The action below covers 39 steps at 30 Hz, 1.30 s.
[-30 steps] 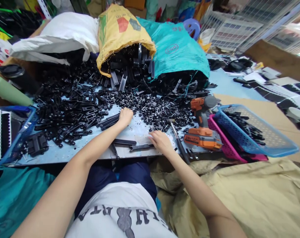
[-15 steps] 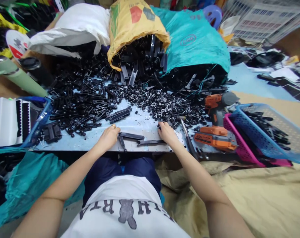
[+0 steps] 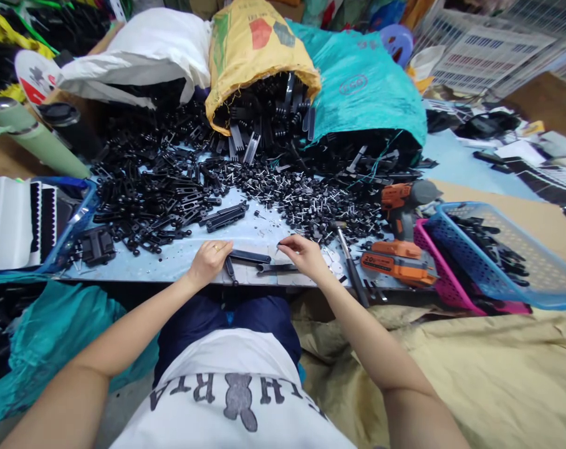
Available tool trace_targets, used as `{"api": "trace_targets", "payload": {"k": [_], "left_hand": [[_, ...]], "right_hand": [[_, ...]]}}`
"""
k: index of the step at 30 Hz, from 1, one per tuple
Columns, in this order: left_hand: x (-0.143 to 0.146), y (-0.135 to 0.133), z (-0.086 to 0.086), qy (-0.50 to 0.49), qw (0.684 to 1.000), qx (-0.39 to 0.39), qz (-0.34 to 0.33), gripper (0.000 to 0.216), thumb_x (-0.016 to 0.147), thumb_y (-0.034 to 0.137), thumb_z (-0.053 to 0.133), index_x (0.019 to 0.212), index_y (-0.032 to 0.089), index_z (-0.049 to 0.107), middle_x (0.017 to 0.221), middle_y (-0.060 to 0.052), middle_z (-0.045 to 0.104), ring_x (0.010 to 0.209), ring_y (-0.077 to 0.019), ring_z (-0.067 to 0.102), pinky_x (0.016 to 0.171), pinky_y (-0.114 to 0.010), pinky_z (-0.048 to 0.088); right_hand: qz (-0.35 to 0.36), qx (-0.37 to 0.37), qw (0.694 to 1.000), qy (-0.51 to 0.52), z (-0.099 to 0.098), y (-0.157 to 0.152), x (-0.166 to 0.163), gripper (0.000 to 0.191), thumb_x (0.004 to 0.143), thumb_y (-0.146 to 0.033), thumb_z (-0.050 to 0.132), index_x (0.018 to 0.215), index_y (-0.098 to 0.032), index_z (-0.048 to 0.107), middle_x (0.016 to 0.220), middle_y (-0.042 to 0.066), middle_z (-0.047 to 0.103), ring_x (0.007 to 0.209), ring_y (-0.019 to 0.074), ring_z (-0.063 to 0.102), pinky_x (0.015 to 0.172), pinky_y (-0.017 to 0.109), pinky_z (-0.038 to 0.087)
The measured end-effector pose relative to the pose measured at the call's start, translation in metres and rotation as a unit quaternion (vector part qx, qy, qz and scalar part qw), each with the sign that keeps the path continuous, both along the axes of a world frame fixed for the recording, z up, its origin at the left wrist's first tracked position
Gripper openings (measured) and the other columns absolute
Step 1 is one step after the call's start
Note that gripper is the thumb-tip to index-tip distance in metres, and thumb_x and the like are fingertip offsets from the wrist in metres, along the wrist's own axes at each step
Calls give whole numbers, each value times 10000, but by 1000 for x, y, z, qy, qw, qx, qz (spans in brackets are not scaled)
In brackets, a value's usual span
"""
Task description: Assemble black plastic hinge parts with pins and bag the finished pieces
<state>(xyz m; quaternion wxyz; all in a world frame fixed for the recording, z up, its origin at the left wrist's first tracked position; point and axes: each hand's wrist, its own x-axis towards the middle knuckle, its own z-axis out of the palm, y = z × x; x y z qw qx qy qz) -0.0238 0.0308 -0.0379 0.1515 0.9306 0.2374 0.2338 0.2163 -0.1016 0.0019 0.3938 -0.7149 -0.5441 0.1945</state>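
A tiny piece (image 3: pixel 278 247) at the fingertips of the right hand (image 3: pixel 304 257) is too small to identify; that hand hides one end of a black bar (image 3: pixel 276 269). Whether the left hand (image 3: pixel 211 265) grips the black strip (image 3: pixel 251 256) beside it is hidden. Beyond both hands, the top edge crops the yellow sack (image 3: pixel 259 59); far to their right, the picture's edge cuts the blue basket (image 3: pixel 551 284).

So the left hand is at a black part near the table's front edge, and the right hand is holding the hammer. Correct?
Not quite: the head view shows the hammer lying on the table, to the right of the right hand and clear of it. The left hand is at the black part.
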Motion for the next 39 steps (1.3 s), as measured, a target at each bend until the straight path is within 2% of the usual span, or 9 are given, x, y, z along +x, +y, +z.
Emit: {"api": "trace_targets", "payload": {"k": [6,9,13,20,24,27,30,33,39], "left_hand": [[-10,2,-9,28,999,22,0,281,922,242,390,1075,202,623,950,-80,695,942,-201,596,784,-351,400],[-10,4,-10,29,997,66,-13,274,917,235,405,1080,204,624,959,-77,700,952,-203,596,781,-357,387],[-6,3,-17,-14,990,139,-30,257,895,228,451,1085,182,618,1059,-91,676,1027,-215,582,857,-393,366],[13,-7,-9,11,973,168,-160,318,895,288,440,1153,164,579,1200,-108,607,1166,-239,507,1012,-465,303],[23,-8,0,68,957,163,-231,448,890,414,438,1222,125,525,1259,-136,555,1188,-254,477,1033,-448,301],[33,-3,1,107,947,169,-250,528,892,465,420,1256,88,484,1250,-161,549,1055,-244,550,889,-379,417],[42,3,-3,133,955,159,-211,572,897,510,370,1216,54,504,1038,-166,638,888,-232,591,714,-334,446],[39,-1,-9,126,962,152,-186,629,887,571,315,1171,56,535,926,-149,656,831,-230,591,670,-323,432],[16,-34,-21,92,965,188,-157,651,892,561,298,1232,42,493,1110,-200,604,876,-247,582,708,-359,400]], "right_hand": [[24,18,999,-33,-6,2,-23,179,817,-345,570,844,-205,679,811,44,699,733,180,645,677,304,489],[38,66,989,-123,-15,-4,-25,167,857,-302,543,875,-202,675,858,47,710,802,175,655,828,358,461],[50,126,960,-246,-21,-14,-22,159,898,-221,496,945,-213,647,892,22,714,790,131,658,1048,463,267],[160,130,920,-333,-28,-12,-15,223,905,-159,446,996,-237,634,911,6,704,786,120,636,1083,483,202],[177,111,924,-320,-43,-19,-7,263,921,-264,455,1146,-207,580,1022,69,662,919,156,603,963,400,369],[210,58,903,-369,-48,-22,6,441,882,-460,489,1210,-171,547,1022,107,639,890,193,580,751,317,430],[167,30,881,-442,-46,-18,19,517,826,-608,472,933,-137,658,726,81,623,675,183,543,600,286,355],[86,39,871,-482,-45,-13,24,550,853,-611,416,585,-161,581,529,48,514,556,150,464,544,279,263],[116,63,845,-518,-52,-24,24,550,881,-588,374,570,-167,542,563,55,522,593,156,442,585,292,240]]}}
